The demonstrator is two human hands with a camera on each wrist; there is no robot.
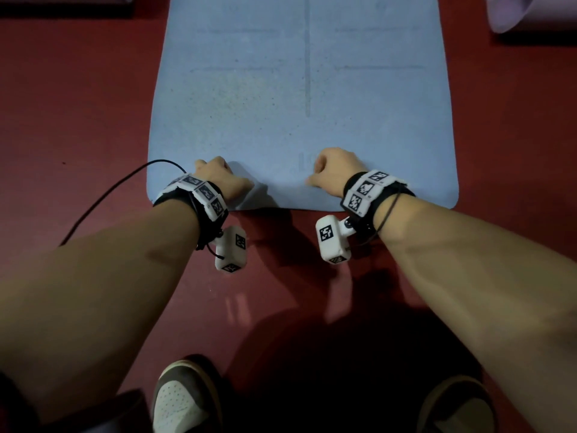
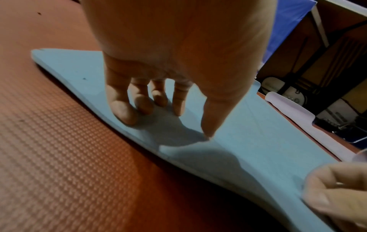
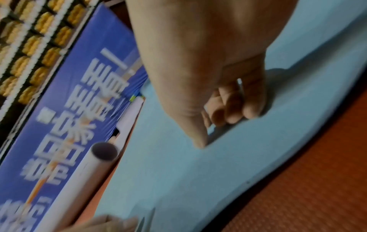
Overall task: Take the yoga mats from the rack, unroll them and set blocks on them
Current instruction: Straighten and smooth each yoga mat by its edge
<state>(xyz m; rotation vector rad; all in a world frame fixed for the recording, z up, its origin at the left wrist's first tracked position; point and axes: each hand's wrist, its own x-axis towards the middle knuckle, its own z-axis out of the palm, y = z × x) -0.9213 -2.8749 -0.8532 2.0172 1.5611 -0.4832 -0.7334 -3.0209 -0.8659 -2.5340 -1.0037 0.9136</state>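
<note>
Blue yoga mat (image 1: 299, 89) unrolled flat on red textured floor (image 1: 78, 120), long axis running away from the viewer; faint alignment lines on its surface. Near short edge lifted slightly off the floor between the two hands, shadow beneath it in both wrist views.

Left hand (image 1: 218, 176) on the mat close to the near left corner. Fingers (image 2: 123, 113) extended downward, tips pressing the mat surface just inside the left edge; thumb tip also down on the mat. Nothing gripped.

Right hand (image 1: 334, 170) on the mat near the middle of the near edge. Fingers (image 3: 236, 109) curled under, knuckles against the mat; thumb tip touching the surface. Whether any of the mat is pinched: cannot tell. Nothing else visibly in the hand.

Both wrists strapped with marker-covered bands, white camera housings hanging below; black cable (image 1: 103, 198) trailing from the left wrist across the floor.

Pale lilac rolled mat (image 1: 530, 14) on the floor beyond the far right of the blue mat, open end visible in the right wrist view. Blue banner (image 3: 59, 109) with white characters behind it. Two shoes (image 1: 184, 398) at the bottom of the head view, short of the mat's near edge.
</note>
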